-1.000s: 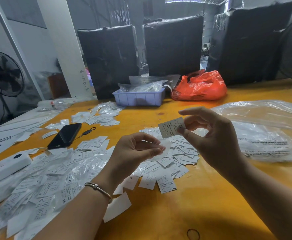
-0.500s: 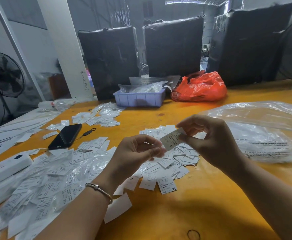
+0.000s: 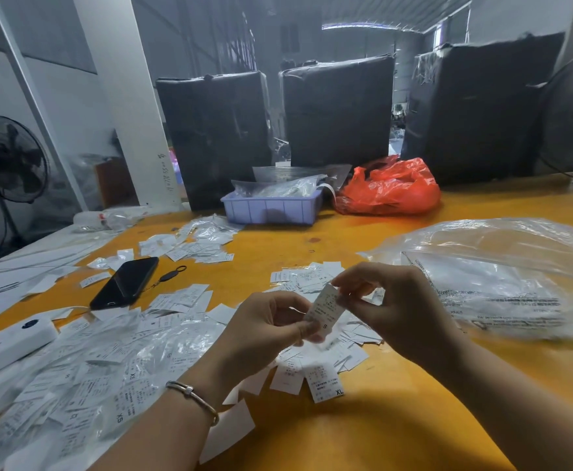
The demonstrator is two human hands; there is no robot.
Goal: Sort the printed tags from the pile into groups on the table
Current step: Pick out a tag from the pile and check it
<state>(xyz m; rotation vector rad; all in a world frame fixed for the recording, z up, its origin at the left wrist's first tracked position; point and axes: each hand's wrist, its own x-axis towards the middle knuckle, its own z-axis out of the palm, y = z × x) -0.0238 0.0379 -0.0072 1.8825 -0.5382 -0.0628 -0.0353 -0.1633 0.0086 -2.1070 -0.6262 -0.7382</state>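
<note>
Bare orange table [image 3: 363, 433] lies open at lower centre and lower right of the frame, and again in a band at centre — between the blue tray [image 3: 271, 209] and the loose tags [image 3: 315, 278]. The left side is crowded: bagged tags [image 3: 84, 375], a black phone [image 3: 125, 282], a white box [image 3: 10, 341]. A clear plastic bag [image 3: 502, 277] fills the right; the red bag [image 3: 390, 188] and black bales [image 3: 337, 110] block the far edge.

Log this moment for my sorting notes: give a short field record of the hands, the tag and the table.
held item: white printed paper tag marked S
left hand: pinches the tag's lower end
right hand: pinches the tag's upper end
beneath hands: loose pile of white tags on the orange table
nearest readable tag: XL tag
left of pile: black smartphone
right of pile: clear plastic bag
</note>
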